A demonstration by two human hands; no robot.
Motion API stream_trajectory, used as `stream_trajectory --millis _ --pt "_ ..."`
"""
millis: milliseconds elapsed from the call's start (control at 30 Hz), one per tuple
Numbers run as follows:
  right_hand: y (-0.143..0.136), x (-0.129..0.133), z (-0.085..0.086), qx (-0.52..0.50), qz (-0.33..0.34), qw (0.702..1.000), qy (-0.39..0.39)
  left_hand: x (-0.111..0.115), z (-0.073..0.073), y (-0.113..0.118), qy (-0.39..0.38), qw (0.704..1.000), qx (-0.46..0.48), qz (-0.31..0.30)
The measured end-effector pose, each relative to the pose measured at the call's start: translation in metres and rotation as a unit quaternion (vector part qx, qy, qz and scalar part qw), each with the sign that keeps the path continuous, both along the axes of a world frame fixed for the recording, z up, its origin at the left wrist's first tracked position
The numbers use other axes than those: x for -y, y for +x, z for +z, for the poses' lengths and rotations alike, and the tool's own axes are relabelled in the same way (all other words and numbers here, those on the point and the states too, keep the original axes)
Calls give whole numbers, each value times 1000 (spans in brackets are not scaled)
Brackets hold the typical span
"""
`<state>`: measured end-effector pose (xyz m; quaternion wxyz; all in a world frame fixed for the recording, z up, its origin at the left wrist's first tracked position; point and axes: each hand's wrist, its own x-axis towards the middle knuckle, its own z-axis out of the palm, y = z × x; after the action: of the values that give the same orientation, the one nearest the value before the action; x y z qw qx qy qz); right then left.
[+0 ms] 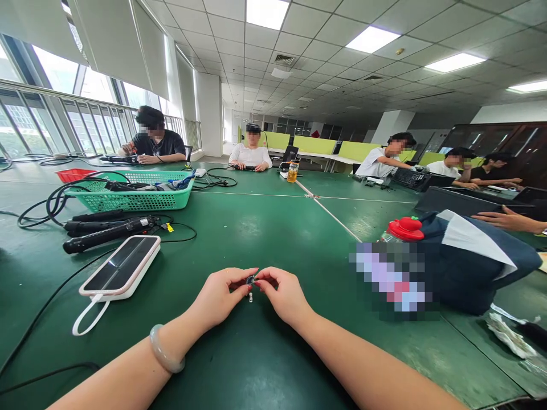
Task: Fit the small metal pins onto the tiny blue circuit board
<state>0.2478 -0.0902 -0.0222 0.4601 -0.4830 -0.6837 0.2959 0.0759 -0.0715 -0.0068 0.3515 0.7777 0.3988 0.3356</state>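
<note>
Over the green table my left hand [223, 291] is closed in a pinch, thumb and forefinger on a small dark part [250, 280] with fine light specks. My right hand [282, 292] pinches at the right side of that same part, its fingertips close to the left ones. Just below the fingertips shows a small white piece [250, 297]; whether it is joined to the dark part I cannot tell. The kind of part is too small to make out. Around my left wrist sits a pale bangle [166, 348].
A phone [123, 265] with a white strap lies left, near black rod-shaped tools [109, 233] and cables. Behind them stand a green basket [132, 199] and a red tray [74, 175]. At right are a red-lidded bottle [405, 229] and a dark bag [461, 262]. Several people sit around.
</note>
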Motion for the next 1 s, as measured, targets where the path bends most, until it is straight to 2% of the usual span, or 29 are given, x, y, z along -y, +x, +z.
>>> stream_trajectory --millis 600,1000 --pt "-1 1 1 2 3 1000 -7 0 0 -2 46 998 -37 -25" --pt "1 1 0 7 6 1000 -7 0 2 -3 20 999 -40 -28"
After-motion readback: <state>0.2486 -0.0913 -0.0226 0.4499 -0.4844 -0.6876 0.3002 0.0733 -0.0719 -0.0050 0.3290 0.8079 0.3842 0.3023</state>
